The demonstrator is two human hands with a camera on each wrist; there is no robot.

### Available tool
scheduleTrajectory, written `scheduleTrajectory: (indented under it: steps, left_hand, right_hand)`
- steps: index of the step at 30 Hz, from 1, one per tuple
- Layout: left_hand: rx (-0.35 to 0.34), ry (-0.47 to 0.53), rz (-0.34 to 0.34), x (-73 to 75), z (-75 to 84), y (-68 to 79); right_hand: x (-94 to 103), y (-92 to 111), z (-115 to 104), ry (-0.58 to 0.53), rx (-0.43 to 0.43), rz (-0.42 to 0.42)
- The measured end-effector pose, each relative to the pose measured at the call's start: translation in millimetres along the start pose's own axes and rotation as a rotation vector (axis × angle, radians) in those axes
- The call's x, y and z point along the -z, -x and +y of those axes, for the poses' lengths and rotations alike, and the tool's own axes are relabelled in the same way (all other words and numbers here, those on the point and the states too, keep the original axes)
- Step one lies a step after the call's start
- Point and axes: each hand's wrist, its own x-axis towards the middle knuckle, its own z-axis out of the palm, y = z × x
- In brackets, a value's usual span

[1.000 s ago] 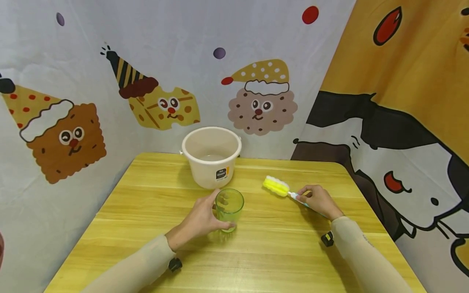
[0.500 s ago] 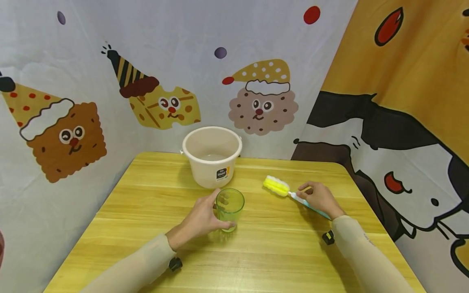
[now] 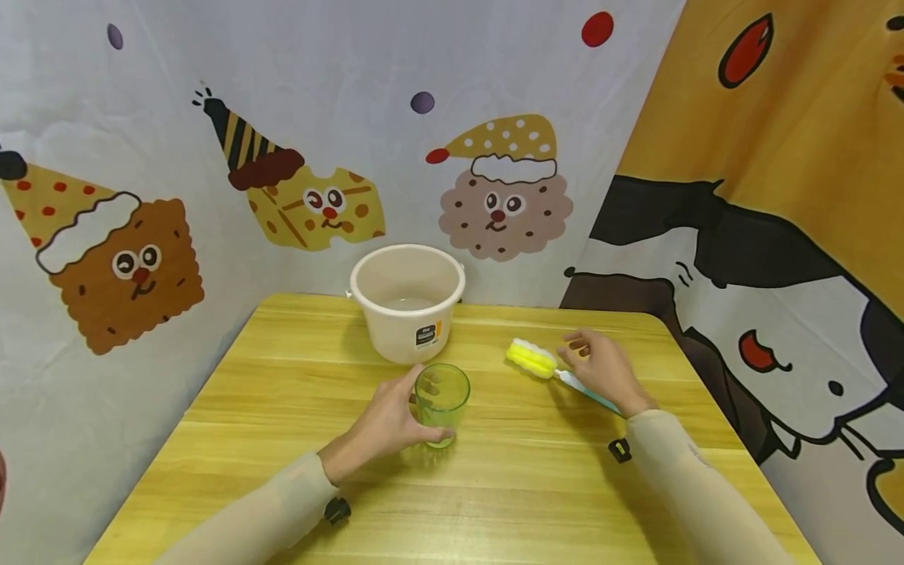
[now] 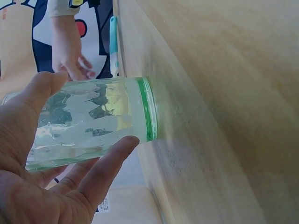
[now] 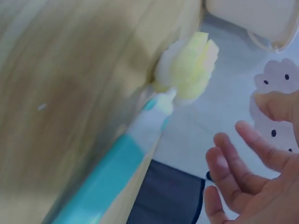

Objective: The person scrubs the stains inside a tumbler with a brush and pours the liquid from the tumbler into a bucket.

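A clear green drinking glass (image 3: 442,408) stands upright on the table, and my left hand (image 3: 384,428) grips it round the side, thumb near its base. In the left wrist view the fingers and thumb wrap the glass (image 4: 93,121) from both sides. To the right lies a bottle brush (image 3: 533,359) with a yellow and white sponge head and a white and turquoise handle (image 5: 112,172). Just above that handle is my right hand (image 3: 603,369), fingers loosely bent and apart from the brush. The right wrist view shows nothing between this hand's (image 5: 261,172) fingers.
A cream bucket (image 3: 406,333) with a dark label stands at the back of the wooden table (image 3: 494,486), behind the glass. Cloth printed with cartoon figures (image 3: 508,212) hangs behind the table and along its sides.
My right hand has let go of the brush handle and risen off it, shifting slightly away from me. The brush lies in the same place. My left hand and the glass have not moved.
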Motion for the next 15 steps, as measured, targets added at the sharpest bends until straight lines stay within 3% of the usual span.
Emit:
scheduleTrajectory:
  steps: [9, 15]
  left_hand:
    - [0.0, -0.004, 0.005, 0.1, 0.3, 1.0]
    - [0.01, -0.006, 0.002, 0.2, 0.6, 1.5]
  right_hand:
    - [-11.3, -12, -30, -0.014, 0.133, 0.103]
    - [-16.6, -22, -45, -0.027, 0.19, 0.119]
